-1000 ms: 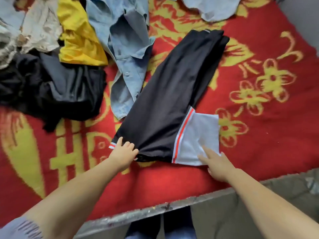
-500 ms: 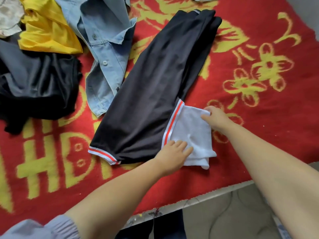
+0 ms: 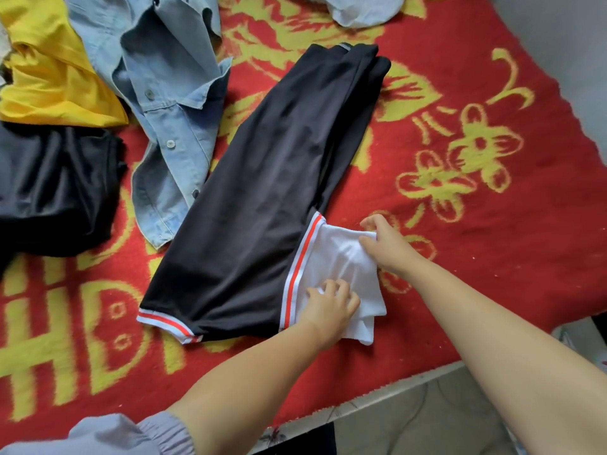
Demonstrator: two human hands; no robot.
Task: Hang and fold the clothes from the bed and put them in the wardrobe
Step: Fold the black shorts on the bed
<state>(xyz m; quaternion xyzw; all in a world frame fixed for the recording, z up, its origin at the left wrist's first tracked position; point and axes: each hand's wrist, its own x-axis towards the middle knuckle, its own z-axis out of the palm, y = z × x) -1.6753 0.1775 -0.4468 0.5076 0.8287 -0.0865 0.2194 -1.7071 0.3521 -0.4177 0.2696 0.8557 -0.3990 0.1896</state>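
Observation:
A black garment [image 3: 269,198] with red-and-white striped trim lies lengthwise on the red and yellow bed cover [image 3: 492,224]. Its white sleeve [image 3: 341,257] sticks out at the lower right. My right hand [image 3: 384,241] pinches the sleeve's far upper edge and bunches the cloth. My left hand [image 3: 331,303] has curled fingers gripping the near part of the white sleeve beside the striped band.
A light denim shirt [image 3: 164,103], a yellow garment [image 3: 52,77] and a dark shiny garment [image 3: 56,188] lie heaped at the left. A pale blue piece [image 3: 358,8] sits at the top. The bed's edge [image 3: 377,399] runs along the bottom right, floor beyond.
My left hand went from the black hem to the white sleeve. My right hand moved up to the sleeve's far edge and now pinches it, wrinkling the cloth.

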